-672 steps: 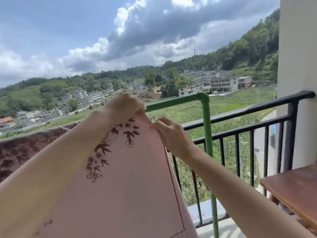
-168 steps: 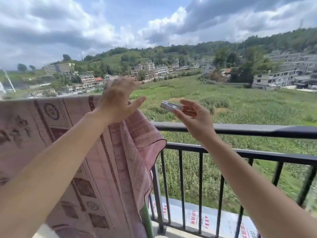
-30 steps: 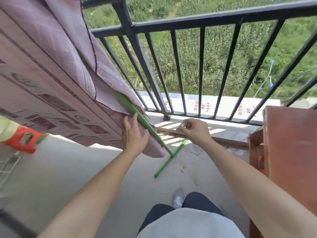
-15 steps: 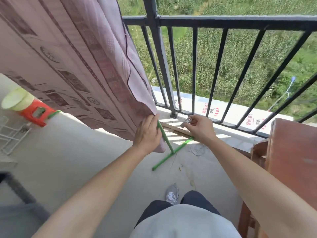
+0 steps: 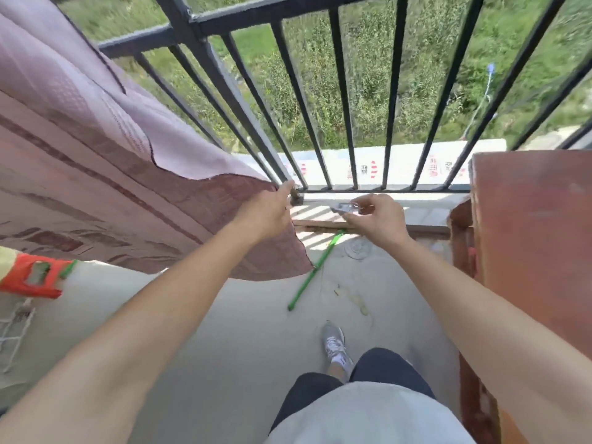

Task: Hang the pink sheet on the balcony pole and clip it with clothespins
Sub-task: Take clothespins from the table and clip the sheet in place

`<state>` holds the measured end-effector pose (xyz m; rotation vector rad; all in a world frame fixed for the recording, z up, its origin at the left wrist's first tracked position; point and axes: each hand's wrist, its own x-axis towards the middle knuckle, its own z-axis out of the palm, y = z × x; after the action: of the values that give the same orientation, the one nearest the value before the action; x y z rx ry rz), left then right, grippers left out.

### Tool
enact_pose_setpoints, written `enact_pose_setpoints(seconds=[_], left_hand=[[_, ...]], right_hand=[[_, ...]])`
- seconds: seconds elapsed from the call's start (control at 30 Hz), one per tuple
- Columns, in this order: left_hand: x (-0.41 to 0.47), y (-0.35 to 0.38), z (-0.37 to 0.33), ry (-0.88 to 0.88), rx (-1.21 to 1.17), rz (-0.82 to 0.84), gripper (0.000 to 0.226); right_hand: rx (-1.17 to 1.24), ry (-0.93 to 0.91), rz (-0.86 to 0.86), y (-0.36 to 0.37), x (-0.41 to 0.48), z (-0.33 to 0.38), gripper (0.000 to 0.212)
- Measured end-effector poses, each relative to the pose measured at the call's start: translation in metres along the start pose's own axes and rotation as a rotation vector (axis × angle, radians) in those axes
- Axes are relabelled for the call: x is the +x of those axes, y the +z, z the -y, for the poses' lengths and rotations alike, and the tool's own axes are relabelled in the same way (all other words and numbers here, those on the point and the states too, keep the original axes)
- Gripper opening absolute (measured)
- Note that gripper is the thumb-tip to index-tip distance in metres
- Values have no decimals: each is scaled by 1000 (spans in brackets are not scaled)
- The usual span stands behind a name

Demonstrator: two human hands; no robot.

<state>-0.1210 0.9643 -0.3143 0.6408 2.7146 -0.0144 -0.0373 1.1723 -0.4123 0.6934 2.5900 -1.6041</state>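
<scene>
Lower sheet corner held out, clothespin ready at the railing base

Grey shoe point(image 5: 334, 344) at 6 o'clock; left hand point(image 5: 267, 213) pinches the soft woven pink sheet point(image 5: 105, 174) hem, 9 to 11 o'clock — likely pulling it taut. Right hand point(image 5: 381, 219) closed on a small silvery clothespin point(image 5: 345, 207). Thin green pole point(image 5: 315, 270) on the floor; black barred railing point(image 5: 339, 100) at 12.

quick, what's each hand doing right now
Left hand: closed on the lower corner of the pink sheet.
Right hand: closed, pinching a clothespin near the railing base.
</scene>
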Motion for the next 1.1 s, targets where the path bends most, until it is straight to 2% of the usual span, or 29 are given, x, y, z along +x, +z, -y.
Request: enact_pose_setpoints(seconds=[0.07, 0.13, 0.17, 0.23, 0.3, 0.33, 0.43, 0.5, 0.57, 0.63, 0.7, 0.83, 0.93, 1.0, 1.1], left_hand=[[17, -2, -2, -25, -182, 81, 57], [39, -6, -3, 78, -185, 58, 60], [50, -7, 0, 157, -70, 58, 66], [71, -6, 9, 256, 353, 144, 75], [86, -3, 20, 230, 802, 314, 82], [92, -1, 24, 183, 942, 390, 87], [108, 1, 35, 40, 1139, 489, 114], [115, 3, 39, -47, 1187, 547, 126], [118, 7, 41, -190, 1060, 669, 123], [116, 14, 42, -302, 816, 806, 100], [112, 21, 51, -291, 676, 846, 79], [101, 31, 70, -181, 582, 686, 47], [98, 29, 68, -192, 494, 544, 28], [104, 25, 68, -198, 322, 400, 16], [104, 18, 67, -157, -81, 225, 8]], right_hand=[[25, 30, -30, -2, 12, -6, 41], [64, 75, -47, -2, 25, -9, 45], [77, 85, -57, 0, 31, -11, 46], [115, 98, -71, 7, 40, -12, 46], [152, 108, -75, 16, 46, -11, 44], [157, 107, -70, 21, 49, -10, 44], [140, 104, -30, 37, 55, -8, 45], [130, 98, -3, 46, 59, -6, 44], [127, 96, 26, 55, 65, -6, 41], [116, 102, 49, 63, 70, -7, 41], [110, 113, 60, 69, 74, -10, 42], [118, 135, 90, 80, 75, -13, 39], [149, 145, 91, 83, 71, -10, 33], [157, 146, 97, 83, 67, -8, 33], [214, 149, 101, 84, 62, -9, 33]])
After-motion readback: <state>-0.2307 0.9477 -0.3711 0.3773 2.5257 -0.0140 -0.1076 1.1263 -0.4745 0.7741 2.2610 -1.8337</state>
